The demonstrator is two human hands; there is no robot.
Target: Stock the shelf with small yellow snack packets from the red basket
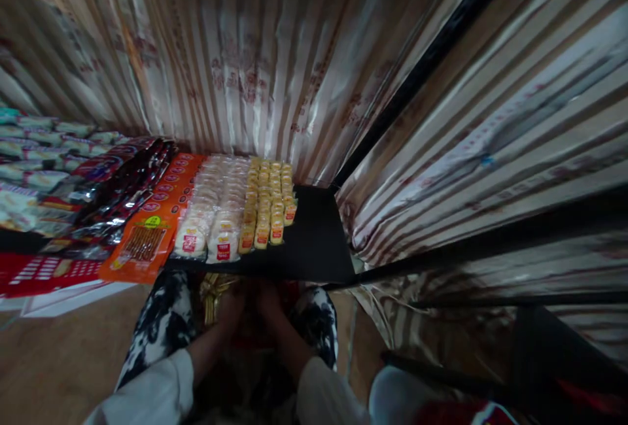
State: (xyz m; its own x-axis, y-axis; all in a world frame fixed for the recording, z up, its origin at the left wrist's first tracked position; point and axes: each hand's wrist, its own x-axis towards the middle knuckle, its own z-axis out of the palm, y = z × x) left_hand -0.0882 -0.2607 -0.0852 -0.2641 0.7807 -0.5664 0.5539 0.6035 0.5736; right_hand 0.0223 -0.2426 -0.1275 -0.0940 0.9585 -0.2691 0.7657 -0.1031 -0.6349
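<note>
The person's left forearm [209,350] and right forearm [289,346] are reaching forward and down, slanting inward between the parted knees [316,320]. The left hand [232,302] and right hand [268,299] are resting low, close beside each other. Deep shadow is hiding the fingers, leaving each grip unclear.

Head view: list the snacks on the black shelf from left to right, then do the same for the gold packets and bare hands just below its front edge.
Shelf: white packets → dark shiny packets → orange packets → clear packs of white rounds → small yellow packs. Below: gold packets → left hand → right hand.
</note>
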